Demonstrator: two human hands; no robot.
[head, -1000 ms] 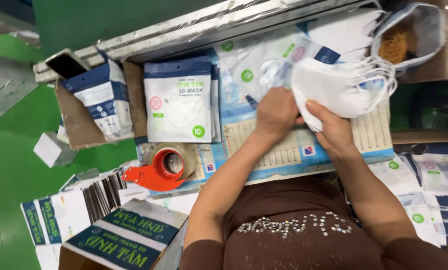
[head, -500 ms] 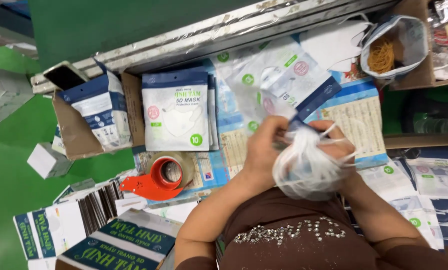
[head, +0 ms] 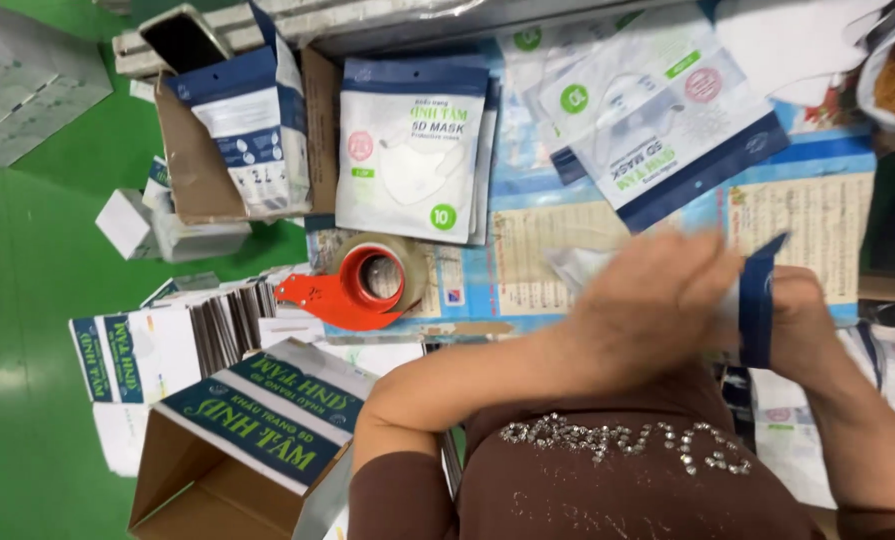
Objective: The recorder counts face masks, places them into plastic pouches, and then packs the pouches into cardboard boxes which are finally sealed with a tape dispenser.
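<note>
My left hand (head: 657, 300) and my right hand (head: 805, 322) are close together just in front of my chest, both blurred by motion. Between them they grip a clear pouch with a dark blue top edge (head: 757, 300). A bundle of white masks (head: 575, 265) sticks out past my left hand. Both hands hover over a printed blue and cream sheet (head: 817, 205) on the table.
A stack of filled mask pouches (head: 407, 150) lies at the centre back, with empty pouches (head: 657, 130) to its right. A red tape dispenser (head: 352, 290) sits left of my hands. Flat cartons (head: 167, 340) and an open cardboard box (head: 237, 440) are lower left. A phone (head: 182, 40) lies at the far left.
Both hands have come back from the far right of the table toward my body, carrying the white masks. A blue-edged pouch is now between them.
</note>
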